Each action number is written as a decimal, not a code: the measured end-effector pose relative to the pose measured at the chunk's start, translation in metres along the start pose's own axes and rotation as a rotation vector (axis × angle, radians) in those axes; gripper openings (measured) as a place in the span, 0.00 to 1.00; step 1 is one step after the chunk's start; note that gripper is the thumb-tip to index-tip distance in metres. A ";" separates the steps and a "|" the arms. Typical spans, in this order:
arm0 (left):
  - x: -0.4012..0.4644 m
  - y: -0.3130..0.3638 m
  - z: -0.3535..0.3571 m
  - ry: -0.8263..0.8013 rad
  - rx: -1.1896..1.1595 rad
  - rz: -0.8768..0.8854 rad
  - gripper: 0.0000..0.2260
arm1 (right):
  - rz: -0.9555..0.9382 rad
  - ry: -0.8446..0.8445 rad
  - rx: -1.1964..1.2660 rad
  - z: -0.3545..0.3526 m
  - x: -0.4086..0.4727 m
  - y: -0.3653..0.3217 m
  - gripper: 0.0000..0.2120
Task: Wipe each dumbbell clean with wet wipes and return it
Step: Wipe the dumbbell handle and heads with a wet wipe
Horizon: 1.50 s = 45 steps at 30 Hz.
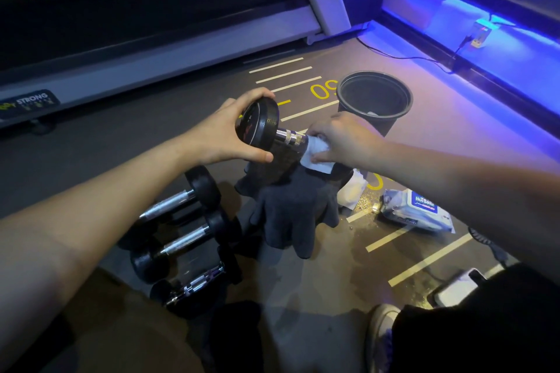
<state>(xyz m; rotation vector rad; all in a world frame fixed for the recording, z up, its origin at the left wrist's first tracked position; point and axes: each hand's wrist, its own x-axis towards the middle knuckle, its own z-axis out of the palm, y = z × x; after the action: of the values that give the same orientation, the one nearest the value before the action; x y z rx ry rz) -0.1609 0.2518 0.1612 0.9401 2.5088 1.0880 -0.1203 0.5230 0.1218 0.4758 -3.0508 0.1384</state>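
Chrome handle of the dumbbell [289, 136] sits mid-air: our left hand [224, 133] grips one head, right hand [339, 139] squeezes the wipe [315, 151] around it. Wet, it could slip onto the rack [194, 239].

dumbbell in hands [260, 124]: black head, chrome knurled handle
wipe under right hand [318, 151]: white
cloth below hands [291, 209]: dark grey
bin beyond right hand [374, 97]: black
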 end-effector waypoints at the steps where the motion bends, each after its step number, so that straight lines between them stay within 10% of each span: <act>1: 0.000 -0.001 0.000 -0.001 -0.001 0.004 0.43 | 0.001 -0.011 -0.026 0.002 0.002 0.001 0.24; 11: 0.000 0.008 0.002 -0.009 0.054 0.075 0.44 | 0.046 -0.321 0.142 -0.028 0.014 0.004 0.25; 22: -0.001 0.006 0.006 0.043 -0.014 -0.013 0.43 | 0.162 0.134 -0.072 0.030 -0.006 -0.015 0.17; 31: 0.000 0.011 0.005 -0.003 0.074 0.082 0.43 | 0.091 -0.315 0.160 -0.029 0.009 -0.003 0.23; 39: 0.000 -0.002 0.007 0.071 -0.072 -0.054 0.39 | 0.123 0.116 -0.025 0.013 -0.001 -0.009 0.23; 45: -0.002 0.003 0.004 0.033 -0.006 -0.042 0.42 | 0.141 -0.166 0.180 -0.012 0.009 0.000 0.25</act>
<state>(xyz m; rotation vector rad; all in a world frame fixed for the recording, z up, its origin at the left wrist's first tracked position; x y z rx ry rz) -0.1557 0.2541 0.1608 0.8701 2.5383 1.1069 -0.1284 0.5211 0.1347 0.2941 -3.2503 0.4013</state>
